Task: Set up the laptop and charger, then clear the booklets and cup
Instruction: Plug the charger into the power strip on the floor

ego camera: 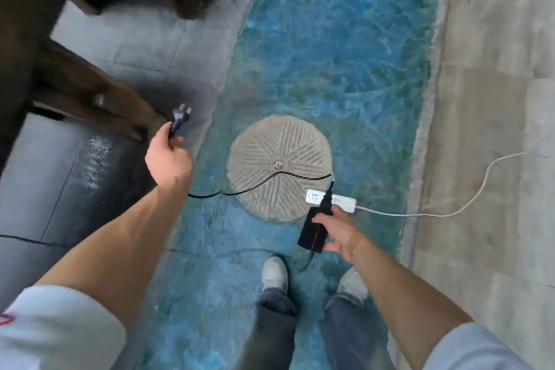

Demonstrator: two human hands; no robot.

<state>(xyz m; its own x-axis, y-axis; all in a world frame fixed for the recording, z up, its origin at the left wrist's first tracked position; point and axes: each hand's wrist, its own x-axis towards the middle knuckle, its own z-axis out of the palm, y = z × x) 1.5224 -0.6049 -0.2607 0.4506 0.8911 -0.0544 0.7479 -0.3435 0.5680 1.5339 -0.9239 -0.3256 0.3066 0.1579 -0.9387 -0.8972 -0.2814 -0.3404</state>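
Presently the charger step is judged to be in hand; laptop, booklets and cup are not seen in this view. The mains plug [179, 118], dark, moulded, with bare metal prongs pointing toward 1 o'clock, is clamped in the closed left hand [168, 156] at roughly 9 o'clock of the frame. The charger brick [312, 234], a flat matt black rectangle, is gripped in the right hand [338, 233] at about 4 o'clock, fingers wrapped on its side and thumb across its top.

A thin black cable [271, 179] is seen running between the two hands, draped in a shallow wave across a round stone disc [279, 168] with radial grooves and a small central stud. A white power strip [330, 201], smooth plastic, is lying at the disc's 4 o'clock edge, just beyond the brick; its white lead [468, 201] is trailed off toward 3 o'clock over pale concrete. The floor [330, 69] beneath is glossy, blue, veined.

Next move, as judged: the plug is to be carried across to the strip, prongs turned downward and aligned with a free socket. Slack in the cable appears sufficient.
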